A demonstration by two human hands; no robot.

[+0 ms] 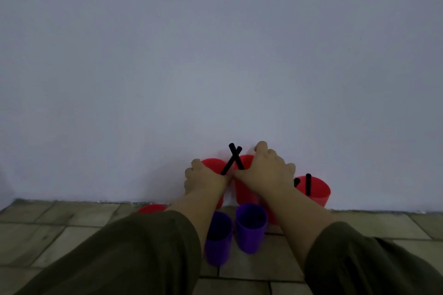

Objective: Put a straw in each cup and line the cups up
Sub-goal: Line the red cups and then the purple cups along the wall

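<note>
At the foot of a pale wall [215, 55], on a tiled floor [72, 235], I watch two bare hands work among plastic cups. The left hand [203, 181] is wrapped around a red cup [213, 165] from its near side, fingers curled over the cup's left wall. The right hand [266, 170] lies over a second red cup [243, 189] just beside it, fingers spread and arched across the rim; I cannot tell whether it truly grips the cup or only rests on top. Two black straws [233, 159] rise from between the hands and cross in an X above the two rims, one leaning left, one leaning right.

To the right, against the wall, a third red cup [316, 190] stands upright with a black straw [308, 184] in it; a second dark stub shows at its left rim, half hidden by the right wrist. Nearer to me, between the forearms, two purple cups [250, 227] stand side by side; the left one is blurred. The edge of another red cup [152, 208] shows past the left arm. Dark olive sleeves [131, 254] cover both arms to mid-forearm.
</note>
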